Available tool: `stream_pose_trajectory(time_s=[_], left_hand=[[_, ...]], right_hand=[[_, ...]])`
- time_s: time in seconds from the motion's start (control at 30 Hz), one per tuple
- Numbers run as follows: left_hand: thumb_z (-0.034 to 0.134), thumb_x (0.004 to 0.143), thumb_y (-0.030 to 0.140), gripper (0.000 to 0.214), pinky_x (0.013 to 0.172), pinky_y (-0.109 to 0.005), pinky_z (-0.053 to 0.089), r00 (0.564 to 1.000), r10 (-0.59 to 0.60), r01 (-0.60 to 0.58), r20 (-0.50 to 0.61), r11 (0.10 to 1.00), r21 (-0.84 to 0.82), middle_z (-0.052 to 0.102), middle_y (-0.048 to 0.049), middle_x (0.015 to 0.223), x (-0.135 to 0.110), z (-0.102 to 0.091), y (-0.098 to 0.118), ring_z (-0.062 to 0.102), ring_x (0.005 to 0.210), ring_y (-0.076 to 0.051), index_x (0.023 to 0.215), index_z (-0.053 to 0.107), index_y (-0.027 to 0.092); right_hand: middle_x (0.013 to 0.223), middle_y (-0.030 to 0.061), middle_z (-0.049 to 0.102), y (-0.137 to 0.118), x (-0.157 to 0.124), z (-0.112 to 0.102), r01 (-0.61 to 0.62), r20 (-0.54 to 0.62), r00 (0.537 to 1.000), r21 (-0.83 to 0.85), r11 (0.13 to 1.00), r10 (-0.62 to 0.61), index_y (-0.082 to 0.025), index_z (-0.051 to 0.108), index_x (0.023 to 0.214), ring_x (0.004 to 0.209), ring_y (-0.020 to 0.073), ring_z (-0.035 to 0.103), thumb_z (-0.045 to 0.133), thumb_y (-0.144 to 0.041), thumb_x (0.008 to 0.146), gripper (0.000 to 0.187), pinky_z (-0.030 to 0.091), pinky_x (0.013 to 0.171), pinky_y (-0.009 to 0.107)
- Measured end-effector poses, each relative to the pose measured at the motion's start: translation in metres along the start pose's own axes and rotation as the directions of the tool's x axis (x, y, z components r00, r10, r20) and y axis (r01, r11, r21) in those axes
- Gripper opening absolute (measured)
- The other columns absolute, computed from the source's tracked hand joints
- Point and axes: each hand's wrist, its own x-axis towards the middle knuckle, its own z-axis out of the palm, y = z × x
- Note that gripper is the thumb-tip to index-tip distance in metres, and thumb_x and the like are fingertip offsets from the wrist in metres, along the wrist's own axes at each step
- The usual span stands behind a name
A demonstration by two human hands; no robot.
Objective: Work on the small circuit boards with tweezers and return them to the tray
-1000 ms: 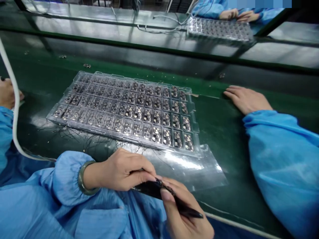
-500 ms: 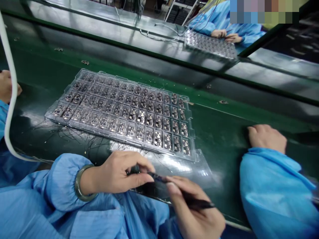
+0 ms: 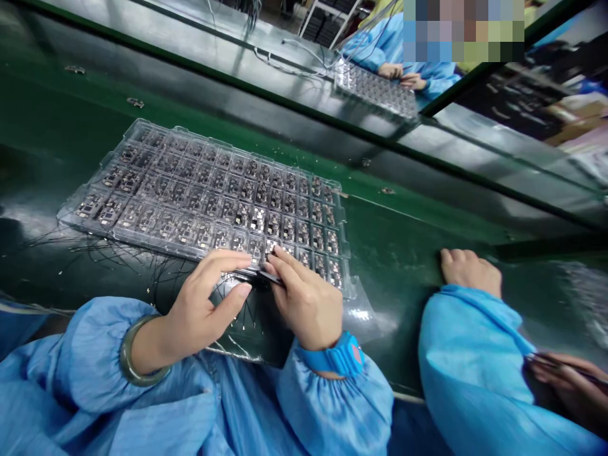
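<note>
My left hand (image 3: pixel 204 304), with a green bangle at the wrist, is open, its thumb and fingers apart at the near edge of a clear plastic tray (image 3: pixel 71 218). My right hand (image 3: pixel 306 297), wearing a blue wristband (image 3: pixel 335 356), is closed on a slim dark tool (image 3: pixel 272 277); its exact kind is hidden by the fingers. Its fingertips are over the tray's front row. Small circuit boards (image 3: pixel 166 225) sit in the tray's compartments. Thin black wires (image 3: pixel 133 256) with small connector ends lie along and under the near edge.
A co-worker's hand (image 3: pixel 470 272) rests on the green bench (image 3: pixel 399 234) at right; another hand (image 3: pixel 570 380) there holds a dark thin tool. Clear plastic film (image 3: pixel 365 310) lies by the tray's right corner. Across a dark rail, another person works at a second tray (image 3: pixel 375 88).
My hands have moved from in front of the tray up to its near edge. My left fingers have spread away from the dark item. The view has shifted right.
</note>
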Motion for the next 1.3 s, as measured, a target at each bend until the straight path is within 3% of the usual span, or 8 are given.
stream_pose_trajectory(time_s=[0.2, 0.33, 0.43, 0.53, 0.67, 0.77, 1.0, 1.3], left_hand=[[0.052, 0.091, 0.013, 0.024, 0.096, -0.037, 0.051, 0.999, 0.016, -0.016, -0.029, 1.000, 0.011, 0.066, -0.0087, 0.109, 0.000, -0.005, 0.004, 0.062, 0.107, -0.020, 0.113, 0.059, 0.018], [0.055, 0.089, 0.011, 0.024, 0.089, -0.032, 0.053, 0.979, 0.048, -0.002, -0.200, 0.975, 0.222, 0.069, -0.0032, 0.104, 0.004, -0.034, 0.008, 0.065, 0.096, -0.017, 0.109, 0.064, 0.021], [0.054, 0.088, 0.013, 0.026, 0.093, -0.033, 0.051, 0.957, 0.130, 0.032, -0.261, 0.843, 0.537, 0.069, -0.0013, 0.104, 0.017, -0.073, 0.004, 0.065, 0.097, -0.018, 0.109, 0.064, 0.024], [0.048, 0.089, 0.018, 0.028, 0.105, -0.041, 0.042, 0.982, 0.033, 0.132, -0.188, 0.594, 0.793, 0.065, -0.0065, 0.116, 0.035, -0.115, -0.009, 0.058, 0.113, -0.024, 0.113, 0.061, 0.019], [0.043, 0.091, 0.030, 0.029, 0.098, -0.038, 0.045, 0.967, -0.108, 0.256, -0.232, 0.438, 0.862, 0.067, -0.0091, 0.107, 0.055, -0.165, -0.035, 0.060, 0.105, -0.025, 0.103, 0.064, 0.015], [0.042, 0.091, 0.036, 0.035, 0.090, -0.034, 0.048, 0.954, -0.211, 0.285, -0.215, 0.401, 0.870, 0.067, -0.0090, 0.110, 0.066, -0.190, -0.053, 0.061, 0.095, -0.023, 0.108, 0.064, 0.016], [0.048, 0.087, 0.043, 0.038, 0.099, -0.038, 0.041, 0.937, -0.347, 0.166, -0.030, 0.371, 0.913, 0.065, -0.0108, 0.110, 0.087, -0.200, -0.077, 0.055, 0.108, -0.027, 0.106, 0.068, 0.017], [0.052, 0.086, 0.044, 0.046, 0.105, -0.051, 0.032, 0.877, -0.475, 0.082, 0.072, 0.295, 0.952, 0.053, -0.0159, 0.127, 0.102, -0.203, -0.091, 0.043, 0.123, -0.037, 0.125, 0.063, 0.022]], right_hand=[[0.118, 0.0091, 0.071, -0.008, -0.007, -0.009, -0.050, -0.031, 0.998, 0.040, 0.998, 0.052, -0.017, 0.070, 0.105, 0.085, 0.0197, 0.074, 0.055, -0.025, 0.093, 0.020, 0.057, 0.066, 0.026], [0.125, 0.0131, 0.067, -0.008, -0.022, -0.021, -0.128, -0.089, 0.985, 0.202, 0.971, 0.148, -0.016, 0.069, 0.106, 0.095, 0.0224, 0.072, 0.059, -0.022, 0.090, 0.020, 0.059, 0.074, 0.029], [0.127, 0.0120, 0.065, -0.005, -0.041, -0.033, -0.226, -0.017, 0.965, 0.450, 0.864, 0.261, -0.018, 0.067, 0.110, 0.110, 0.0225, 0.067, 0.055, -0.019, 0.091, 0.022, 0.056, 0.090, 0.032], [0.119, 0.0067, 0.069, -0.001, -0.064, -0.041, -0.344, 0.040, 0.914, 0.607, 0.717, 0.404, -0.023, 0.068, 0.107, 0.111, 0.0219, 0.066, 0.056, -0.021, 0.091, 0.021, 0.053, 0.096, 0.035], [0.108, 0.0073, 0.073, 0.004, -0.085, -0.039, -0.511, 0.065, 0.799, 0.596, 0.619, 0.597, -0.023, 0.071, 0.100, 0.099, 0.0266, 0.070, 0.058, -0.031, 0.089, 0.018, 0.055, 0.091, 0.040], [0.104, 0.0086, 0.074, 0.003, -0.092, -0.038, -0.561, 0.097, 0.764, 0.588, 0.582, 0.638, -0.022, 0.072, 0.100, 0.094, 0.0288, 0.071, 0.059, -0.035, 0.089, 0.021, 0.057, 0.087, 0.041], [0.102, 0.0064, 0.074, -0.002, -0.095, -0.033, -0.367, -0.003, 0.883, 0.618, 0.695, 0.470, -0.022, 0.070, 0.098, 0.090, 0.0234, 0.073, 0.058, -0.025, 0.090, 0.015, 0.059, 0.083, 0.034], [0.100, 0.0064, 0.074, -0.012, -0.092, -0.024, -0.213, -0.072, 0.946, 0.598, 0.773, 0.316, -0.020, 0.066, 0.101, 0.094, 0.0177, 0.071, 0.057, -0.016, 0.090, 0.015, 0.058, 0.085, 0.026]])
